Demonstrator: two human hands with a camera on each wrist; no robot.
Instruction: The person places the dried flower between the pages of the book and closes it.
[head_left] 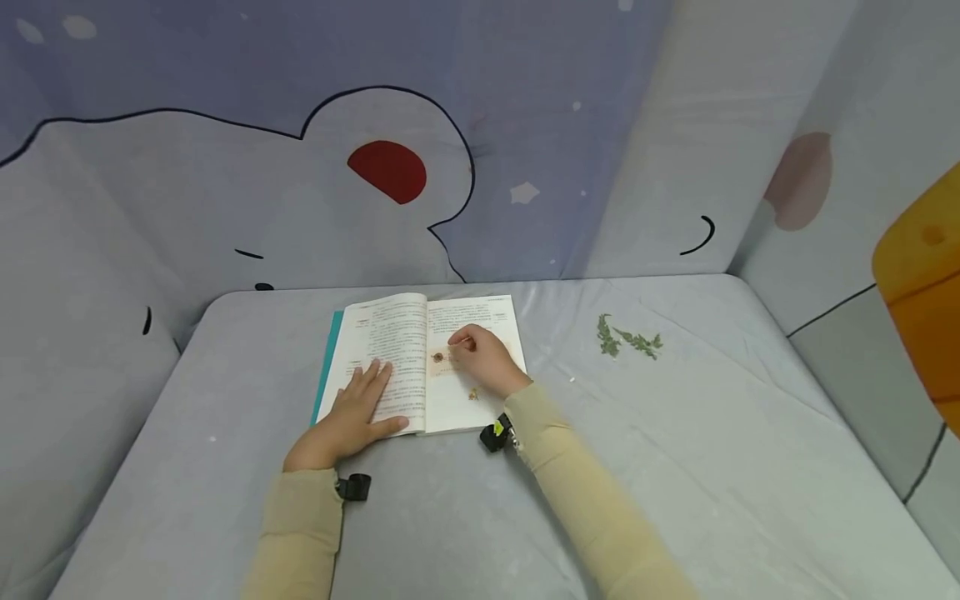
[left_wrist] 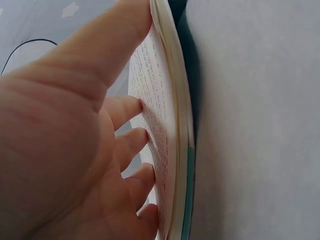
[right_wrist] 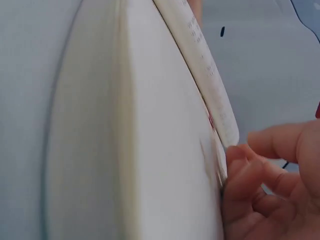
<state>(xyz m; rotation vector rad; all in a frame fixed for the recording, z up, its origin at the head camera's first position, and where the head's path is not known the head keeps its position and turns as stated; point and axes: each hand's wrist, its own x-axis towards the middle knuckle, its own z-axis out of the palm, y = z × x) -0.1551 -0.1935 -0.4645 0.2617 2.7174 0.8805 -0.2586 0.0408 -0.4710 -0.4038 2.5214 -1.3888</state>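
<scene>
An open book point(head_left: 392, 408) with a teal cover edge lies on the table. My left hand point(head_left: 348, 421) rests on its left page, fingers spread and thumb near the lower edge; the left wrist view shows the fingertips point(left_wrist: 145, 175) touching the printed page. Over the right page, my right hand point(head_left: 491, 362) has its fingers bent, with thumb and index finger close together. Whether they pinch anything small cannot be made out. By these fingers point(right_wrist: 245, 180) the page looks blurred. A small dark round figure point(head_left: 438, 357) and a small yellowish-brown figure point(head_left: 473, 393) show on that page, printed or lying there.
Green leafy sprigs point(head_left: 637, 340) lie on the table to the right of the book. A tiny white speck point(head_left: 572, 380) sits between them and the book. The pale cloth-covered table point(head_left: 750, 467) meets patterned fabric walls point(head_left: 540, 142) at the back and sides.
</scene>
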